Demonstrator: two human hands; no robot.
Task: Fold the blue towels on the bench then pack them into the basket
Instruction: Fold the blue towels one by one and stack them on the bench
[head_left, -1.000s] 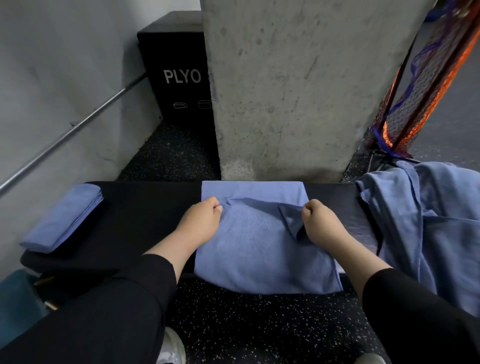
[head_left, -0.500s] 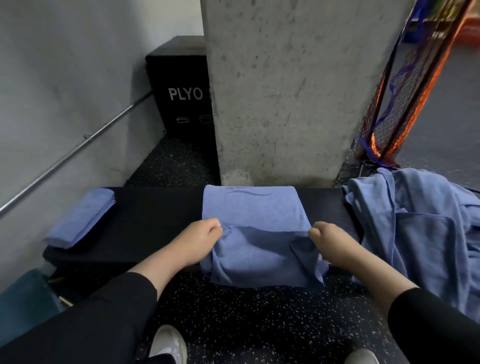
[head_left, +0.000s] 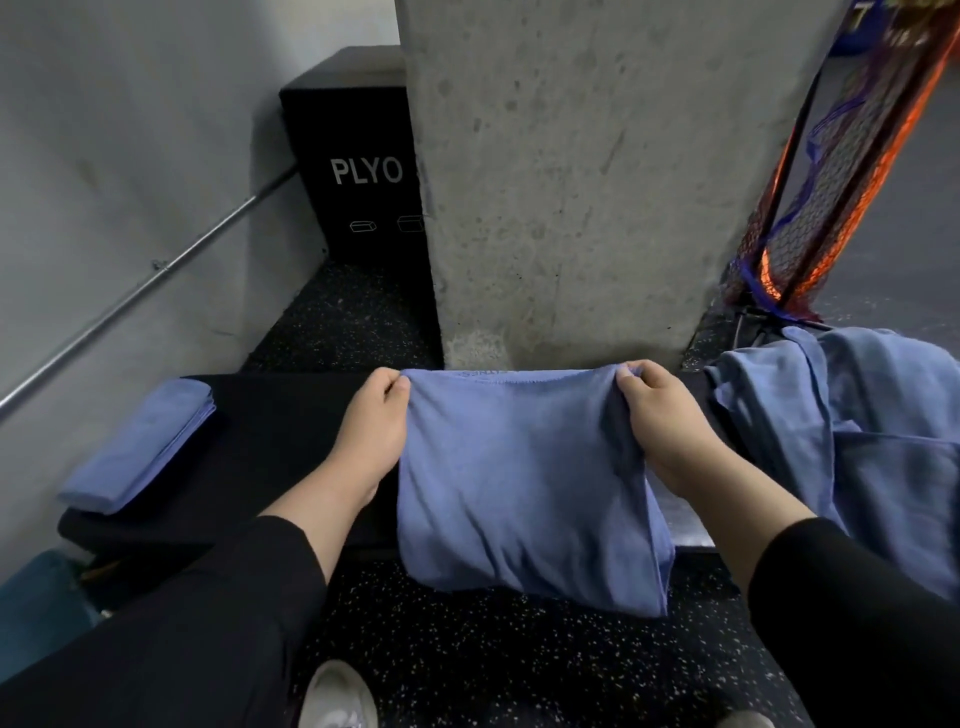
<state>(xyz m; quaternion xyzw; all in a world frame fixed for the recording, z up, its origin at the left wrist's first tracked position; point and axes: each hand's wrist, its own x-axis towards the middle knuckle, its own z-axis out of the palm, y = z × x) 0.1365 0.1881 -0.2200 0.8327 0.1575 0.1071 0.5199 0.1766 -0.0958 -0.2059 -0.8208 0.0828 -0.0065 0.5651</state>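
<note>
A blue towel (head_left: 524, 483) lies doubled over on the black bench (head_left: 280, 415), its near fold hanging past the bench's front edge. My left hand (head_left: 371, 423) pinches its far left corner and my right hand (head_left: 662, 415) pinches its far right corner, both at the bench's back edge. A stack of folded blue towels (head_left: 137, 447) rests on the bench's left end. A heap of unfolded blue towels (head_left: 852, 441) is piled at the right end. A teal object (head_left: 36, 608), possibly the basket, shows at the lower left, mostly cut off.
A concrete pillar (head_left: 571, 182) rises directly behind the bench. A black box marked PLYO (head_left: 358, 166) stands back left beside a wall with a metal rail (head_left: 140, 286). Orange and blue netting (head_left: 831, 182) hangs at the right. My shoe (head_left: 337, 696) is on the speckled floor.
Both hands have carried the towel's near edge up and over to the far edge of the bench, doubling the towel. The camera has tilted slightly.
</note>
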